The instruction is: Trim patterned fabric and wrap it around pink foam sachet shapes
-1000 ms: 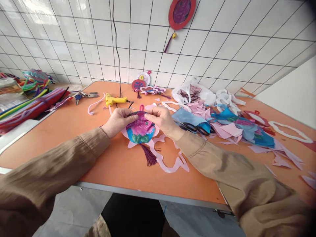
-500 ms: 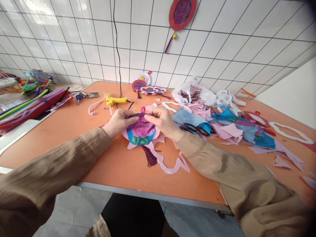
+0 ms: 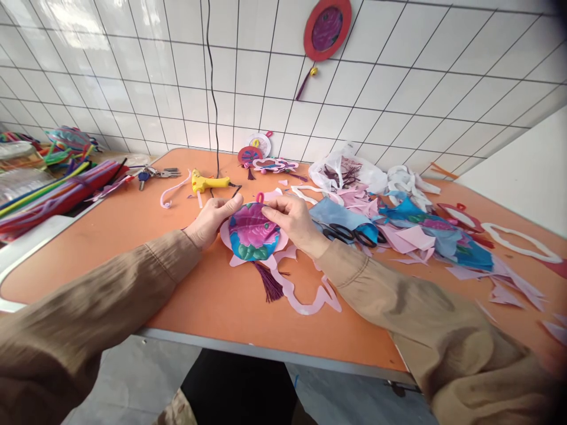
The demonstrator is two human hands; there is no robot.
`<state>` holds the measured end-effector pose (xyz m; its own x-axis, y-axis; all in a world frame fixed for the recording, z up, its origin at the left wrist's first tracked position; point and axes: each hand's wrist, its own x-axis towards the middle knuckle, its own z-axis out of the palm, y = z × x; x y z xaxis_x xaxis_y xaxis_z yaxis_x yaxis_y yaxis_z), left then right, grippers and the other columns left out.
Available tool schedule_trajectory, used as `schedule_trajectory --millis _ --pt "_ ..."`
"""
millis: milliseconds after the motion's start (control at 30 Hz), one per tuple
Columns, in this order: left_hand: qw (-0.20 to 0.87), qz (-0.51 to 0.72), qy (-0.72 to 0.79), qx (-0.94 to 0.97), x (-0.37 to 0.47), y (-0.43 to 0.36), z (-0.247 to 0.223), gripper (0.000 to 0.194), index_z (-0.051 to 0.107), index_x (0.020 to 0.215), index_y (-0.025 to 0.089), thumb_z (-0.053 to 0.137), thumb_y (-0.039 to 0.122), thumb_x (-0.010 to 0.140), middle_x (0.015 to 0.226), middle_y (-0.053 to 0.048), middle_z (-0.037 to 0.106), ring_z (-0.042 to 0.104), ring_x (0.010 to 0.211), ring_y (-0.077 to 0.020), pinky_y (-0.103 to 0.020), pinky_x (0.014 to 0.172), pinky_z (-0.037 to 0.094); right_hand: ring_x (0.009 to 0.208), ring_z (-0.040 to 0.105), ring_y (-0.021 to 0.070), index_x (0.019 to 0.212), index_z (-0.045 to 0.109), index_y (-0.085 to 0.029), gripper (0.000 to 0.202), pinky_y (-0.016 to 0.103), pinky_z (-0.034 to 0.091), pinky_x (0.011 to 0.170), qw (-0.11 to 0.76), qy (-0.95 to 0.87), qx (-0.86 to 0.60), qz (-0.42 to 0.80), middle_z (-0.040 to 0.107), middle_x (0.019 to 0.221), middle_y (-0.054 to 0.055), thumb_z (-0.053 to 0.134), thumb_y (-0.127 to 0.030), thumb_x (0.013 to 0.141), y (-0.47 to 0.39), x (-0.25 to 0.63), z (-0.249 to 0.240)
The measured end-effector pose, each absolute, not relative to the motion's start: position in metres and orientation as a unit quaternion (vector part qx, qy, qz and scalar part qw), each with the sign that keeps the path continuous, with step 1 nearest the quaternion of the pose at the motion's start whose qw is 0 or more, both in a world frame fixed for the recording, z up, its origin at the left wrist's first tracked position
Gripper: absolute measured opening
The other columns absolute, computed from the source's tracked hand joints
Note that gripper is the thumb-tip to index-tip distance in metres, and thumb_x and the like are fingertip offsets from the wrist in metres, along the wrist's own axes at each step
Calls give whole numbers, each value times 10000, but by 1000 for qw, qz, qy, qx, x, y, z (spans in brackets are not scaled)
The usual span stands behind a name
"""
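A round fabric ornament (image 3: pixel 254 230) with a magenta and blue picture and green leaves is between my two hands, over the front middle of the table. Pale pink card shows behind its rim, a pink loop (image 3: pixel 260 198) stands at its top, and a dark purple tassel (image 3: pixel 268 283) hangs below. My left hand (image 3: pixel 212 219) holds its left side, fingers mostly hidden behind it and thumb raised off the front. With thumb and fingers, my right hand (image 3: pixel 290 219) pinches the upper right edge. A cut-out pink card outline (image 3: pixel 305 306) lies just below on the table.
A yellow glue gun (image 3: pixel 208 181) lies behind my left hand, its cord running up the tiled wall. Black-handled scissors (image 3: pixel 339 232) and fabric scraps (image 3: pixel 411 236) spread to the right. Bundled pipe cleaners (image 3: pixel 62 198) are at left. A red-rimmed ornament (image 3: pixel 328 29) hangs on the wall.
My left thumb has lifted off the front of the ornament, uncovering more of its upper left. My right hand still pinches the edge. The view has tipped slightly.
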<state>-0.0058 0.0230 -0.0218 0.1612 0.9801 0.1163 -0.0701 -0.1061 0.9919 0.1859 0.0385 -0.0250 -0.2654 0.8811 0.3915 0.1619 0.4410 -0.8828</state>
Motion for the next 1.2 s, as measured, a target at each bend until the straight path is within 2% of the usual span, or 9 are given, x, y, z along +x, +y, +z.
schedule_trajectory --millis 167,633,767,900,1100,1200 --pt "546 448 437 557 -4 22 -20 453 667 599 137 918 499 494 547 -32 635 538 470 -117 -238 450 413 556 413 108 584 536 -193 276 280 336 538 481 -700 -370 376 485 572 -28 658 -389 735 38 185 -24" --pt "543 457 436 554 -4 22 -19 352 650 549 135 904 378 526 509 -27 618 516 440 -104 -220 424 385 535 409 99 592 525 -194 271 269 345 522 464 -693 -366 413 478 553 -40 686 -386 694 38 184 -25" --pt "548 456 436 549 -4 22 -21 382 652 557 134 915 406 508 513 -30 619 519 444 -107 -221 424 387 524 396 97 587 519 -198 267 269 332 514 466 -694 -368 407 466 540 -44 681 -381 695 38 184 -24" --pt "555 459 429 545 -5 22 -22 448 630 540 146 892 509 555 518 -35 612 520 439 -108 -226 413 383 540 410 102 588 502 -200 277 274 320 519 467 -691 -372 407 481 567 -32 677 -383 702 37 184 -23" --pt "590 481 425 490 -8 27 -21 606 637 572 166 685 758 687 552 -63 618 558 456 -137 -252 412 417 534 366 94 561 451 -207 318 273 278 518 477 -688 -377 397 411 551 -47 674 -387 700 38 185 -25" --pt "598 470 421 494 -9 28 -22 632 667 613 155 679 784 668 591 -78 644 587 492 -154 -259 431 437 532 361 94 568 465 -203 310 274 270 516 476 -690 -376 396 399 552 -49 675 -387 703 38 185 -25"
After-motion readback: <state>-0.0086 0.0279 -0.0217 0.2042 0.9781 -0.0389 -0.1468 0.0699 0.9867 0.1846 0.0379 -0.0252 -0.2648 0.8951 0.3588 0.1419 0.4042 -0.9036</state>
